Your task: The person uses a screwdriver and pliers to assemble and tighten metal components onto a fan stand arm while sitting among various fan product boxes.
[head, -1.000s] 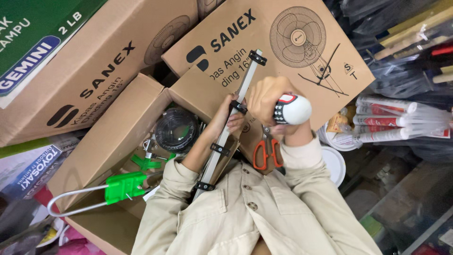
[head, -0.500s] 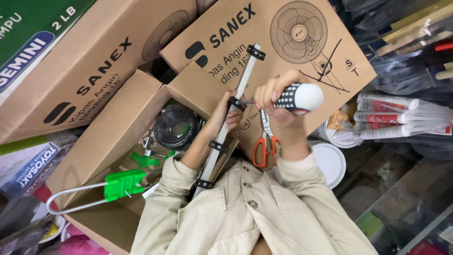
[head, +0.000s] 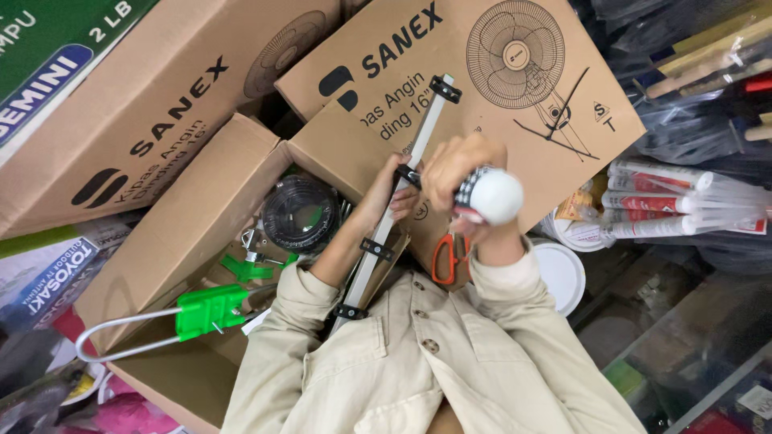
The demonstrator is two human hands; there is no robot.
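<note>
The left hand (head: 396, 193) closes its fingers around a long flat silver metal bar fitted with black plastic clips (head: 418, 153), gripping it about halfway along, so the bar runs from the beige jacket's chest up across the printed brown cardboard fan box (head: 515, 104). The right hand (head: 454, 165) wraps tight around a white round-headed tool with a black-and-white patterned handle (head: 486, 197), holding it just beside the bar; whether the tool actually touches the clip under the left fingers is hard to tell, since the knuckles cover the joint. Orange-handled scissors (head: 446, 257) lie against the lap just below the right wrist. In the open carton to the left sit a coil of black cable (head: 301, 213) and a green plastic clamp on a bent grey metal loop (head: 205, 312). The bar is held at one point only, so a hard push from the tool could pivot it and slide its free upper end off the box; the scissors' blades, close to the forearm, could catch the sleeve
</note>
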